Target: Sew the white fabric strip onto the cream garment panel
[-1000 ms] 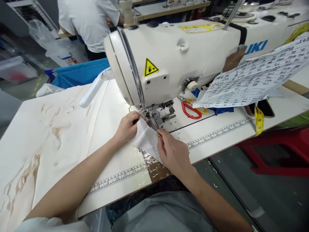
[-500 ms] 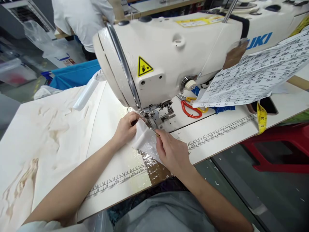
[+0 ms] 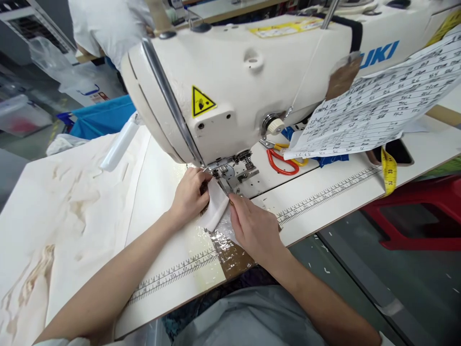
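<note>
White fabric (image 3: 216, 204) lies folded on the sewing machine bed, just in front of the presser foot (image 3: 226, 172). My left hand (image 3: 190, 192) pinches its left edge close to the needle area, fingers curled. From the right, my right hand (image 3: 255, 223) is closed around a slim metal tool (image 3: 224, 186), apparently tweezers. Its tip points up-left along the fabric toward the foot; the handle is mostly hidden in my fingers. The large sewing machine head (image 3: 216, 72) stands over both hands.
Red-handled scissors (image 3: 283, 163) lie on the bed to the right, beside a hanging written sheet (image 3: 370, 105). A yellow tape measure (image 3: 389, 170) drapes over the table edge. Pale fabric pieces (image 3: 82, 192) cover the table at left. Behind the machine stands a person in white (image 3: 108, 29).
The view has shifted slightly, so the machine appears further left. The fabric now shows a clearer fold with its lower corner turned down. Both hands keep their holds near the presser foot.
</note>
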